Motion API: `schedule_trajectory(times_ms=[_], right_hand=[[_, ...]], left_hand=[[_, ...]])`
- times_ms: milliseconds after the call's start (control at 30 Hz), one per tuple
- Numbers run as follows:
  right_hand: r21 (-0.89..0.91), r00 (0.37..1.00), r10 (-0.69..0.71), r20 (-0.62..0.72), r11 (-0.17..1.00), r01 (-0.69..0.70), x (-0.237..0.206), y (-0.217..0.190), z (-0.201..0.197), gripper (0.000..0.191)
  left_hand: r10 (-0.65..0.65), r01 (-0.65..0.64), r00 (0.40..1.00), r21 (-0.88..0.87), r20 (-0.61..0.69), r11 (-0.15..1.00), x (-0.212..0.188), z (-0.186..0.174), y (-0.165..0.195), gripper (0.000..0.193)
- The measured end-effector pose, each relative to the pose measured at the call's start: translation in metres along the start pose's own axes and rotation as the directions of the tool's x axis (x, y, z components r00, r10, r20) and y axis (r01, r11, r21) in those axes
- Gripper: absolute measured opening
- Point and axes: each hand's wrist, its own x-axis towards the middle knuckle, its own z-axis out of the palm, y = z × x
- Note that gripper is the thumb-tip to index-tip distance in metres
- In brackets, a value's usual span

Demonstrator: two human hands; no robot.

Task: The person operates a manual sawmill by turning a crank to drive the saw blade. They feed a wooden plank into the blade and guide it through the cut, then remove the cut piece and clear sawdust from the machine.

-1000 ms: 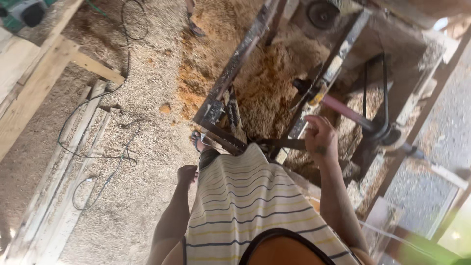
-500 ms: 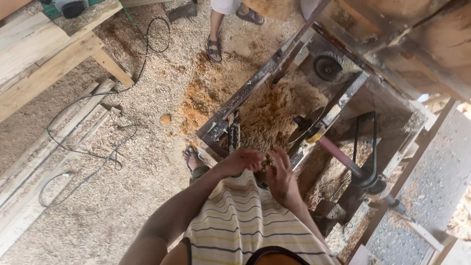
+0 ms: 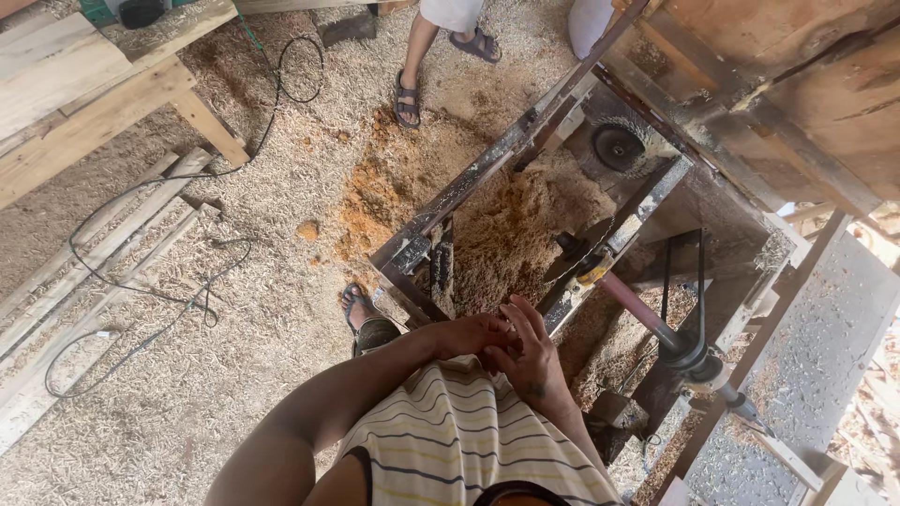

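Both hands, left hand [image 3: 473, 333] and right hand [image 3: 527, 361], stay together (view shifted).

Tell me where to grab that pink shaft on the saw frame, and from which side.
Grip the pink shaft on its bare middle stretch, coming from above. It slants down to the right, free on top, with the frame below. Keep clear of the yellow fitting at its upper end and the dark collar lower down.

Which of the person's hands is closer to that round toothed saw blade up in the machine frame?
Right. The right hand lies below the round toothed saw blade, on its side; the left hand touches it, slightly farther left.
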Motion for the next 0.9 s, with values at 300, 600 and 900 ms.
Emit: schedule_trajectory(times_ms=[300, 600, 900], right_hand=[[0.176, 0.988, 0.156, -0.018, 0.973, -0.151, 0.0, 0.0, 0.002, 0.059], [0.011, 0.987, 0.005, -0.161, 1.0, -0.004, 0.005, 0.005, 0.006, 0.045], [-0.015, 0.997, -0.036, -0.073, 0.999, 0.035, 0.008, -0.008, 0.005, 0.063]], left_hand=[[-0.028, 0.029, 0.989, 0.003, -0.148, 1.0, 0.005, -0.015, -0.018, 0.042], [0.004, 0.002, 0.996, 0.064, -0.087, 0.998, 0.0, -0.021, -0.015, 0.037], [-0.036, 0.04, 0.998, -0.089, 0.049, 0.995, 0.013, -0.012, -0.017, 0.029]])
